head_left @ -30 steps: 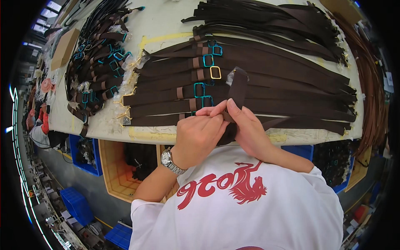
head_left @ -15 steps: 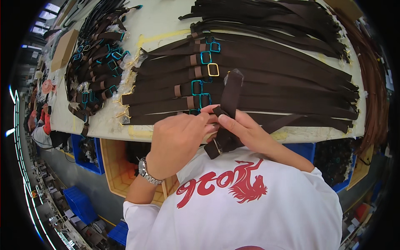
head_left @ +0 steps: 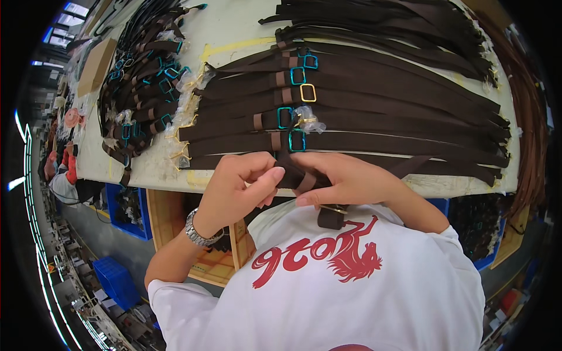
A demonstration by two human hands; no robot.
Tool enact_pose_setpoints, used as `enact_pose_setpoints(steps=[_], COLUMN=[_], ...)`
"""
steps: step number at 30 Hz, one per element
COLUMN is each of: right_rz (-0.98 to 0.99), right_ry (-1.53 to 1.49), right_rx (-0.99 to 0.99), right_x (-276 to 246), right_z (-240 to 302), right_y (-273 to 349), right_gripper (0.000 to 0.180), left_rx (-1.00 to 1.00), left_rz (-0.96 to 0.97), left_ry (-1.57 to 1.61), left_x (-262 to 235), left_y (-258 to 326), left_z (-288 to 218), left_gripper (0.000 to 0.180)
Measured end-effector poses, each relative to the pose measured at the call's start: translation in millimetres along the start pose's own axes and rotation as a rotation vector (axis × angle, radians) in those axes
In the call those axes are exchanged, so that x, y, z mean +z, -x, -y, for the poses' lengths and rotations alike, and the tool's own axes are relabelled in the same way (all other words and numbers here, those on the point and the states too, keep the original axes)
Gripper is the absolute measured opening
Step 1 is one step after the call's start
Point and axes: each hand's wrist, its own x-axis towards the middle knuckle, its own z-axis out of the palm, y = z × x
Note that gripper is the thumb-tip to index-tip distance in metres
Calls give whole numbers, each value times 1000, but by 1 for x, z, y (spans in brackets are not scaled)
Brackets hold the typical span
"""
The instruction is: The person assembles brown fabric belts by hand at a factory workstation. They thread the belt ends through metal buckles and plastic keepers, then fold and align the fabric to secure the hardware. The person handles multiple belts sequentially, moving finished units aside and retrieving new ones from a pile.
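Note:
A dark brown belt [head_left: 295, 176], folded over on itself, is held between my two hands near the front edge of the table. My left hand [head_left: 237, 184], with a metal watch on its wrist, is closed, thumb and fingers pinching the belt's left side. My right hand [head_left: 345, 178] is wrapped over its other side, around a lighter brown keeper loop [head_left: 306, 183]. Below that hand, the belt's buckle end [head_left: 331, 217] hangs against my white shirt, its frame partly hidden. A plastic-wrapped tip [head_left: 309, 121] sticks up beyond my hands over the laid-out belts.
Many dark belts [head_left: 398, 126] lie side by side on the table [head_left: 234, 50], several with blue-edged buckles and one gold buckle [head_left: 308, 93]. A tangled belt pile [head_left: 143, 99] is at left, with a cardboard box [head_left: 96, 67] beyond. Wooden crates [head_left: 167, 219] and blue bins [head_left: 117, 281] stand below.
The belt's plastic-wrapped end has swung left and away from upright. My right hand has turned over the belt, exposing its keeper loop, and my left hand has moved slightly left.

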Motion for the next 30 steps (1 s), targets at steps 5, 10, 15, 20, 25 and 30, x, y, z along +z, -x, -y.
enact_pose_setpoints(steps=[5,10,15,20,25,30], right_rz=[-554,-590,-630,-403,-148,-83], right_ry=[134,460,520,586,217,116], right_rx=[-34,-272,-303,-347,-249,-287], right_x=[22,21,18,11,19,21], right_z=[31,34,39,42,37,36], right_y=[26,40,51,66,61,56], right_gripper=[50,34,32,32,20,7], left_rx=[-110,-8,-15,-21,395,677], left_rz=[-265,-265,-225,-220,-200,-397], left_ry=[389,414,631,566,-60,-489], left_x=[8,23,37,52,37,20], left_y=[25,40,56,70,77,44], left_z=[-1,-20,-21,-32,-35,-29], left_gripper=[22,21,21,19,9,26])
